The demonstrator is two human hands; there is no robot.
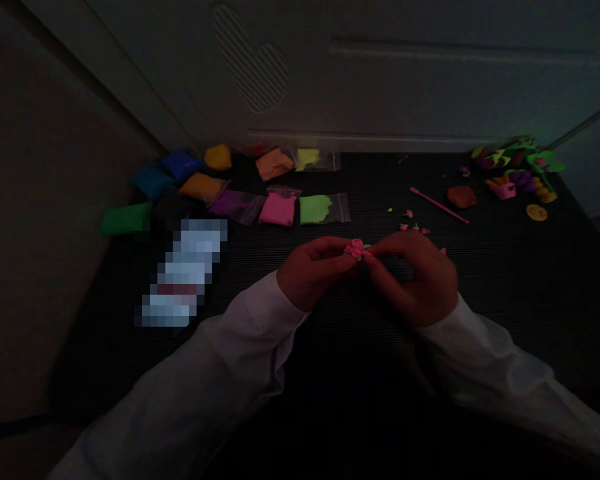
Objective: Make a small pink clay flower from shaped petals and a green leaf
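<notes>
A small pink clay flower cluster (356,248) with bits of green is pinched between the fingertips of my left hand (314,268), above the dark table. My right hand (420,273) meets it from the other side, thumb and forefinger closed on a small pink piece at the cluster's edge. Whether that piece is joined to the cluster I cannot tell. Just beyond my right hand lie several tiny pink-and-green clay buds (409,214). Farther back is a pink modelling stick (439,205), with a reddish-brown clay lump (462,196) beside it.
Bags of coloured clay, among them pink (278,207), light green (316,209) and green (127,219), line the back left. A pixelated bright phone-like shape (185,273) lies at left. Finished-looking clay figures (517,175) stand at the back right, against a pale panel (430,87). The light is dim.
</notes>
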